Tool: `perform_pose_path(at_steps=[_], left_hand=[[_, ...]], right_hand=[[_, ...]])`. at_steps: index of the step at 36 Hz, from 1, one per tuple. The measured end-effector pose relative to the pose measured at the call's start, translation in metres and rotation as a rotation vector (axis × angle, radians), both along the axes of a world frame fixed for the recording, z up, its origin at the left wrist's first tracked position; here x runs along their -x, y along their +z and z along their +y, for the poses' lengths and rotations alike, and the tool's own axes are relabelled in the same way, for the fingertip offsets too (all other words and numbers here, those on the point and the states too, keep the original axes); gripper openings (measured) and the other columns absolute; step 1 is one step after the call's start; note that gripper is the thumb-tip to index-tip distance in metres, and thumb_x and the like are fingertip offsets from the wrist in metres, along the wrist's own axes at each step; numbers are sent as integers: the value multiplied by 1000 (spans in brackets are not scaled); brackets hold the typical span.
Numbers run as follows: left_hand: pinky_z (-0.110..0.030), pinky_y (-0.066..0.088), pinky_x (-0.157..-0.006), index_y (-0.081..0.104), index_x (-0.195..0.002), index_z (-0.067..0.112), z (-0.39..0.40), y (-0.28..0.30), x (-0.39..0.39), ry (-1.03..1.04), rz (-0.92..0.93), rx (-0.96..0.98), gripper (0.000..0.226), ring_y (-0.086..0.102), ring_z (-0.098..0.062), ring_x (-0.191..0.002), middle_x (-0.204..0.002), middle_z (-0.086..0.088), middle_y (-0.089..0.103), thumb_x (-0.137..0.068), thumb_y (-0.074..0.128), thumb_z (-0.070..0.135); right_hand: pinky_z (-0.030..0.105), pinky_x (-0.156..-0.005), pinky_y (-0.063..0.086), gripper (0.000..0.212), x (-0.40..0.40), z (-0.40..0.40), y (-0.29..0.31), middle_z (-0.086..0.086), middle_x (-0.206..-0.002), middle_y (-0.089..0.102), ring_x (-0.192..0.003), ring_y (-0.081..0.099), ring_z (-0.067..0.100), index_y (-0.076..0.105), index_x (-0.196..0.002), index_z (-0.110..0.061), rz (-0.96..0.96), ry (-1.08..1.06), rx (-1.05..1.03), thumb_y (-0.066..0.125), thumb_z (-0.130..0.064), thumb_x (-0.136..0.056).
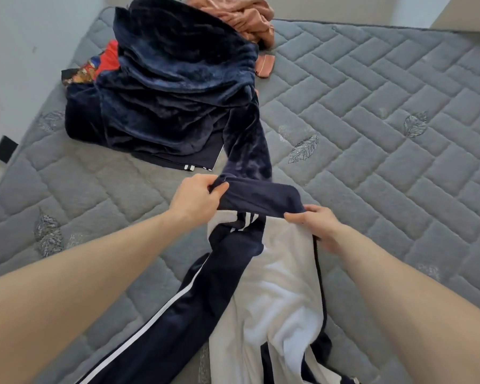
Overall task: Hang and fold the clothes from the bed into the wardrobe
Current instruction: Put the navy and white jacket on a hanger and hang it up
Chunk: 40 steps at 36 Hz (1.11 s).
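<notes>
Both bare arms outstretched, left hand (196,199) and right hand (315,225) each pinching dark fabric.

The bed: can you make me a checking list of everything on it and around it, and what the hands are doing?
Surface: grey quilted mattress, bare, no sheet.
Job's things: navy jacket with white stripes and white lining, held up at the near edge.
Clutter: navy velvet pile; orange cloth beyond it; red printed cloth at its left.
Hands: left hand and right hand each pinch the jacket's navy edge.
Cables: nothing seen.
Surroundings: pale wall at left; small black thing beside the mattress.
</notes>
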<state>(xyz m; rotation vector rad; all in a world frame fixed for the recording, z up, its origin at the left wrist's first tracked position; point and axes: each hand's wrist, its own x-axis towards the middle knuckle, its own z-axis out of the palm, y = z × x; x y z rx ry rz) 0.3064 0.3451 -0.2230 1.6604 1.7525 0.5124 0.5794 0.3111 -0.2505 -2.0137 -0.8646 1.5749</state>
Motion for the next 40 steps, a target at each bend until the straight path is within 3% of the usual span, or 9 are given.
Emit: perform_pose_path(at_steps=[6, 10, 16, 19, 22, 26, 29, 36, 40], left_hand=[[-42, 48, -68, 67, -75, 15, 14, 56, -1, 69, -58, -111, 35, 54, -22, -64, -67, -6, 63, -97, 60, 40], [-44, 51, -73, 67, -77, 12, 17, 92, -9, 83, -73, -141, 36, 60, -25, -68, -71, -8, 67, -98, 59, 41], [-40, 56, -80, 68, -86, 19, 1, 132, -25, 15, -297, -43, 22, 75, -6, -78, -80, 5, 74, -101, 56, 28], [-27, 52, -73, 67, -84, 23, -23, 134, -30, -63, -283, -64, 20, 65, -5, -68, -72, 12, 68, -101, 57, 25], [-17, 38, -58, 63, -84, 29, -57, 131, -34, -122, -276, -63, 17, 44, -2, -55, -61, 15, 53, -99, 58, 23], [-7, 44, -72, 69, -98, 42, -98, 132, -34, -155, -319, -13, 27, 63, 6, -72, -82, 27, 69, -97, 65, 15], [-13, 49, -89, 73, -102, 31, -125, 136, -34, -185, -322, 31, 19, 67, 4, -99, -103, 22, 74, -94, 69, 14], [-18, 53, -74, 67, -83, 24, -171, 169, -38, -70, -372, 49, 15, 70, -9, -82, -84, 4, 73, -97, 66, 16], [-18, 51, -69, 67, -81, 22, -185, 198, -40, -51, -352, 24, 14, 67, -11, -76, -80, 4, 71, -94, 68, 16]], right_hand=[[20, -64, 51, 18, -13, 19, 59, -10, -93, 78, -79, 70, 7, 76, -101, -23, 49, -80, -215, 81, -22, -84], [26, -84, 56, 18, -25, 16, 100, -8, -98, 79, -93, 73, 9, 76, -101, -22, -8, -42, -367, 81, -20, -84], [9, -66, 51, 21, -40, -8, 148, -17, -90, 77, -81, 70, -5, 75, -95, -27, -78, -48, -529, 81, -10, -83], [16, -55, 51, 18, -50, -29, 157, -11, -89, 77, -65, 68, 3, 75, -94, -24, -129, -31, -496, 80, -10, -84], [37, -69, 56, 12, -60, -57, 157, 1, -79, 74, -65, 67, 17, 70, -82, -15, -193, 18, -424, 79, -7, -81], [13, -54, 42, 23, -65, -95, 150, -6, -61, 66, -54, 55, 4, 62, -69, -16, -249, 91, -377, 79, -2, -77], [17, -49, 31, 30, -64, -125, 148, -9, -56, 52, -53, 38, 6, 52, -68, -15, -292, 173, -351, 81, -10, -73], [34, -77, 51, 27, -50, -181, 172, 1, -85, 71, -79, 65, 17, 70, -100, -39, -262, 351, -313, 70, -55, -79], [37, -84, 56, 8, -41, -195, 198, -14, -89, 74, -84, 68, 5, 74, -93, -42, -276, 406, -356, 71, -35, -90]])
